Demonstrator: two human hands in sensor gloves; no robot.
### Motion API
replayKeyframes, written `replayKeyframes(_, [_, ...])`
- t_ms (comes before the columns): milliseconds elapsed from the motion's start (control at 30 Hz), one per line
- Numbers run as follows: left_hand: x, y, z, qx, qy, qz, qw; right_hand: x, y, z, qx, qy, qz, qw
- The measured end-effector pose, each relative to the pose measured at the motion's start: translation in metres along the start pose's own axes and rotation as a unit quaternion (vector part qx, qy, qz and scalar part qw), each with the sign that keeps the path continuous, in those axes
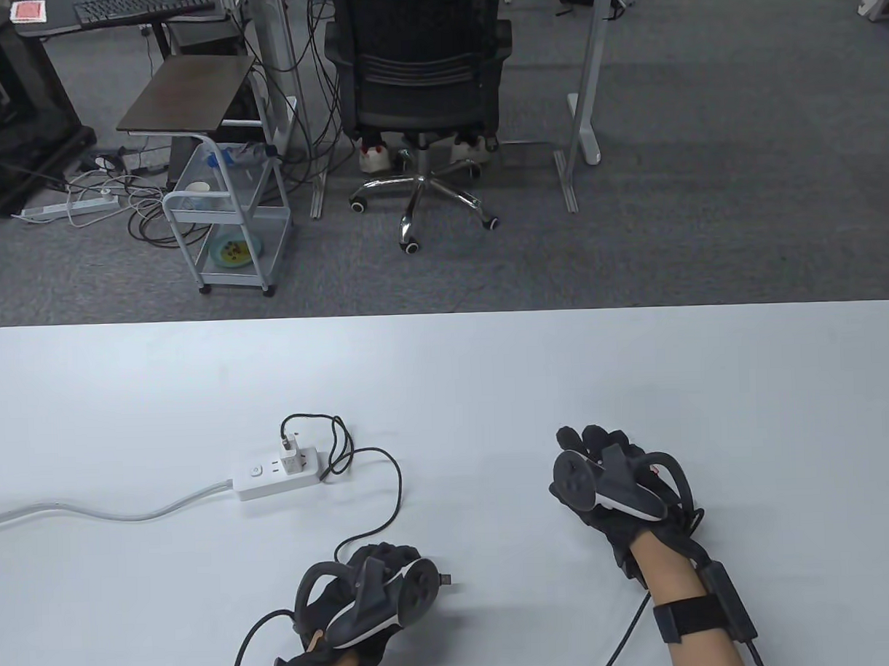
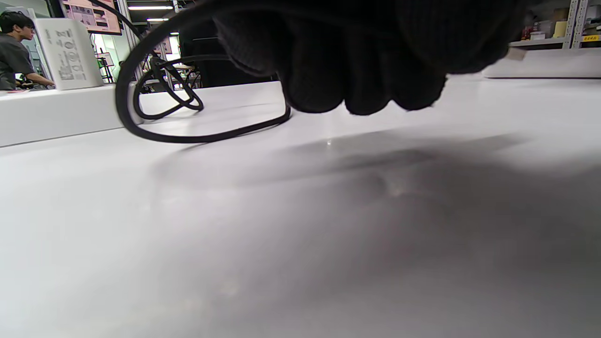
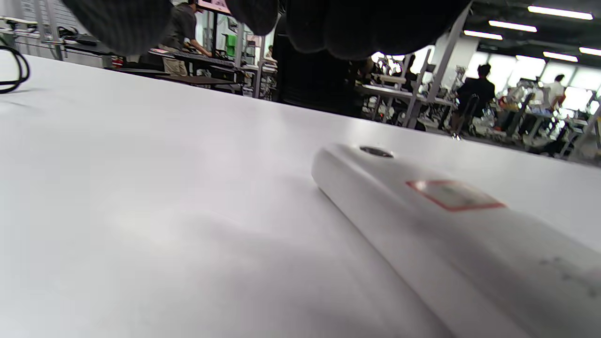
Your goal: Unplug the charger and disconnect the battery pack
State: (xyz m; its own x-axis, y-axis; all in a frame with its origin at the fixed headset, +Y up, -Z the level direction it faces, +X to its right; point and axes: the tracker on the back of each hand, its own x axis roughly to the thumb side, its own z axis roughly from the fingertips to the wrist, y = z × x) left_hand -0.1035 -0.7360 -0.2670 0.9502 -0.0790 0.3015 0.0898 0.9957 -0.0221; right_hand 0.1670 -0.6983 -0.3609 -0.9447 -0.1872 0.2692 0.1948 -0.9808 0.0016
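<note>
A white charger (image 1: 296, 458) is plugged into a white power strip (image 1: 275, 479) left of centre. Its black cable (image 1: 392, 495) loops across the table into my left hand (image 1: 380, 579). That hand grips the cable near its end, and the free plug (image 1: 447, 581) sticks out to the hand's right. In the left wrist view the curled fingers (image 2: 366, 70) hang above the table, with the cable (image 2: 188, 137) and the charger (image 2: 70, 54) behind. My right hand (image 1: 602, 477) hovers over the white battery pack (image 3: 422, 211), which lies flat on the table with no cable in it. The fingers (image 3: 366, 28) do not touch it.
The power strip's grey cord (image 1: 101, 512) runs off the table's left edge. The white table (image 1: 635, 370) ends at a far edge, with an office chair (image 1: 421, 93) and a small cart (image 1: 222, 231) on the floor beyond.
</note>
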Motion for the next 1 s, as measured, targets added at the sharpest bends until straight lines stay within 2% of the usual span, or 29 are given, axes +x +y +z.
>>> replayKeyframes(233, [-0.003,0.000,0.000,0.003,0.006,-0.006,1.000,0.022,-0.012,0.021,-0.039,-0.079,-0.014,0.996])
replayKeyframes(367, [-0.003,0.000,0.000,0.007,0.008,-0.004,1.000,0.039,-0.015,0.040,-0.042,-0.117,-0.011,0.992])
replayKeyframes(500, [-0.003,0.000,0.001,0.014,0.006,-0.005,1.000,0.062,-0.007,0.057,-0.035,-0.166,-0.041,0.985])
replayKeyframes(700, [-0.002,0.000,0.000,0.022,0.004,-0.001,1.000,0.093,0.007,0.073,-0.016,-0.213,0.001,0.977])
replayKeyframes(1000, [-0.003,0.001,0.001,0.031,0.006,0.006,0.999,0.114,0.018,0.083,-0.017,-0.262,0.021,0.965])
